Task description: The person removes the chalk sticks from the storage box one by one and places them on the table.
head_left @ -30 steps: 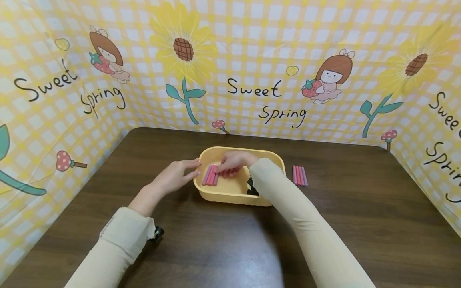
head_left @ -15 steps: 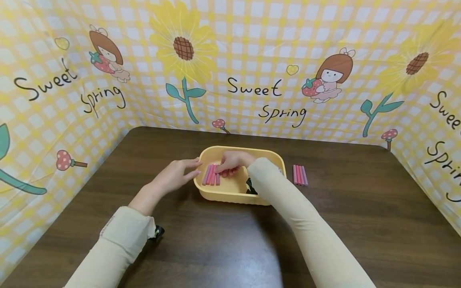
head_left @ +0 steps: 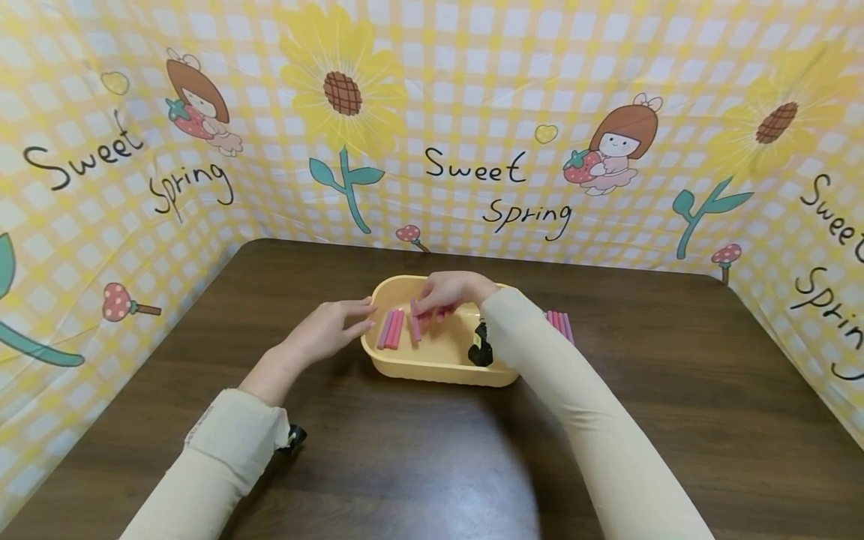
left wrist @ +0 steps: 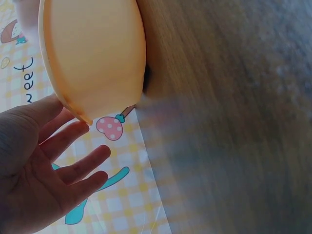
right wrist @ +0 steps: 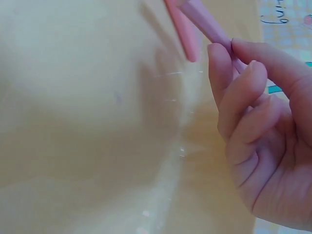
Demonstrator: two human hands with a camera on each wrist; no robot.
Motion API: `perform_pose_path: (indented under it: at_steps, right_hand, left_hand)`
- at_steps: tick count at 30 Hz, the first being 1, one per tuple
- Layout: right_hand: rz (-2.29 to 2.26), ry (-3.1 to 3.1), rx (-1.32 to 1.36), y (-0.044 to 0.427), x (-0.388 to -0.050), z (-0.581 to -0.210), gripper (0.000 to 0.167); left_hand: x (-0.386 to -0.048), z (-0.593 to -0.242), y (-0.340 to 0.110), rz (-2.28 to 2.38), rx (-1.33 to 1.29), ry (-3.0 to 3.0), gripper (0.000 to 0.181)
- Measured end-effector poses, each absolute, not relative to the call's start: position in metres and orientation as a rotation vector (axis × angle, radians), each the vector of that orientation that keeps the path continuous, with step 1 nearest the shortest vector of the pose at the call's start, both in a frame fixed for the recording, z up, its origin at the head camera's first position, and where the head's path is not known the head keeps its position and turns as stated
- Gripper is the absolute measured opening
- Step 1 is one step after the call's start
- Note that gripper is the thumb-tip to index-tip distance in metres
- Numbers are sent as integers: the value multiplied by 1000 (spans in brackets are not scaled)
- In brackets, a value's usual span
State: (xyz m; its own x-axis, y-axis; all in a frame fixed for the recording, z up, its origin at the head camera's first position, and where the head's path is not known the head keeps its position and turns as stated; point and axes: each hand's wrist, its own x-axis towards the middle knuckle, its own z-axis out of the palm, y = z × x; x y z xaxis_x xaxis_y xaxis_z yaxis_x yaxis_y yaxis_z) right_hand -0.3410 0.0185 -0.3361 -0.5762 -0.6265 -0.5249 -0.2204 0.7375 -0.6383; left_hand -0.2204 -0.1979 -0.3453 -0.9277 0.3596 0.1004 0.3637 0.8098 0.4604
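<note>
A yellow plastic basket [head_left: 432, 370] stands on the dark table. Between thumb and index finger, my right hand [head_left: 447, 291] pinches a purple chalk-like stick [right wrist: 209, 22], held tilted inside the basket. Left of it, a small row of pink and purple sticks [head_left: 390, 330] lies on the basket floor, apart from the held one. In the right wrist view, one pink stick [right wrist: 183, 31] shows near it. My left hand [head_left: 324, 330] touches the basket's left end with its fingertips, its other fingers spread, as the left wrist view shows.
Another row of pink and purple sticks [head_left: 557, 322] lies on the table right of the basket, partly behind the right sleeve [head_left: 540, 352]. A yellow checked cloth [head_left: 472, 90] with printed flowers surrounds the table's back and sides.
The right hand has drawn the purple stick up and right, away from the row in the basket. Its sleeve now covers part of the outer row. The left hand stays put.
</note>
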Motion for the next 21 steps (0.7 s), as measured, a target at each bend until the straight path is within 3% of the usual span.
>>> perform_pose_path:
  at_steps: [21]
  right_hand:
    - [-816, 2182, -602, 66, -337, -308, 24]
  left_hand:
    - [-221, -347, -199, -761, -623, -2941, 38]
